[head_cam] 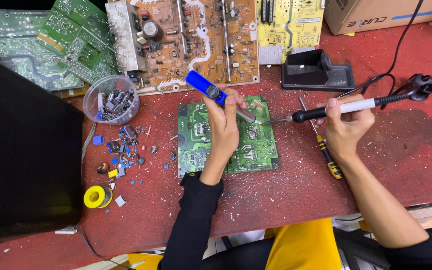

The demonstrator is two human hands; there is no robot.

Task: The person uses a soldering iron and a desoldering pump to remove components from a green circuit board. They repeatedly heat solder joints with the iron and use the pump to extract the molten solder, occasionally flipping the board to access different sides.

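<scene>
A green circuit board (196,131) lies flat on the red work surface (286,190). My left hand (224,125) rests over the board and grips a blue desoldering pump (207,89), its metal tip angled down toward the board's upper right area. My right hand (347,127) holds a soldering iron (326,111) with a white and black handle; its tip points left and meets the board close to the pump's tip. The iron's black cord (401,45) runs off to the upper right.
A black iron stand (316,72) sits behind the board. Brown (196,35), yellow (288,22) and green boards (71,40) lie along the back. A plastic cup of parts (112,100), loose components (123,150), a solder spool (96,196) and a yellow-handled screwdriver (332,165) lie around. A black panel (21,160) stands left.
</scene>
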